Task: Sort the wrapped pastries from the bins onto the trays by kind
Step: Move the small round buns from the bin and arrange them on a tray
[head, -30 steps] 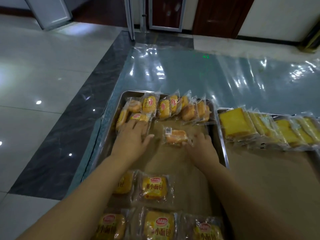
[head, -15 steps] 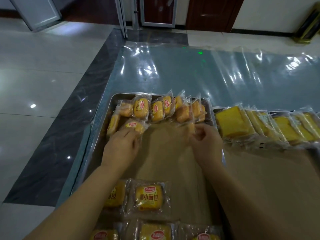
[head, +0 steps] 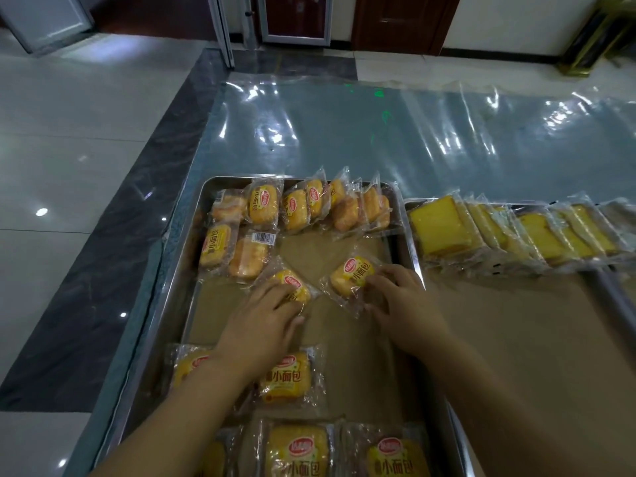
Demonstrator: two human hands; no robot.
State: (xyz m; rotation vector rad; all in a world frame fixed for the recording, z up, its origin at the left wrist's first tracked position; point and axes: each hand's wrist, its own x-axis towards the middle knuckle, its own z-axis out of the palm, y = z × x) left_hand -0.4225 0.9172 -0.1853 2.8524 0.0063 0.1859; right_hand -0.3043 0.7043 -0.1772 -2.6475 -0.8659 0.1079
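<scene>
Left grip [head: 261, 325]: released, fingers laid flat over the near end of the left pack [head: 292, 285], thumb spread out to the side, pressing rather than clasping
Left pack: small bread in a clear wrapper, red logo up, lying askew on the brown liner [head: 344, 339] around the middle of the left tray [head: 173, 280]
Right grip [head: 402, 304]: grasping the right pack [head: 351, 275], fingertips curled over its right end, thumb at the near edge of the wrapper
Right pack: same kind, label up, tilted, close to the left tray's right rim, parted from the left pack by a strip of liner
Far edge of left tray: row of small breads [head: 299, 208] leaning and overlapping, corner to corner
Far-left corner of left tray: two more packs [head: 215, 246] lying flat side by side, one label up, the other showing a barcode, just beyond the left pack
Near edge of left tray: flat packs [head: 285, 378], labels up, one partly hidden under the left forearm
Right tray [head: 617, 301]: just beside the left tray, yellow cake slices [head: 437, 228] leaning in a row along its far edge
Desk [head: 344, 132]: under glossy clear film, both trays at its near edge
</scene>
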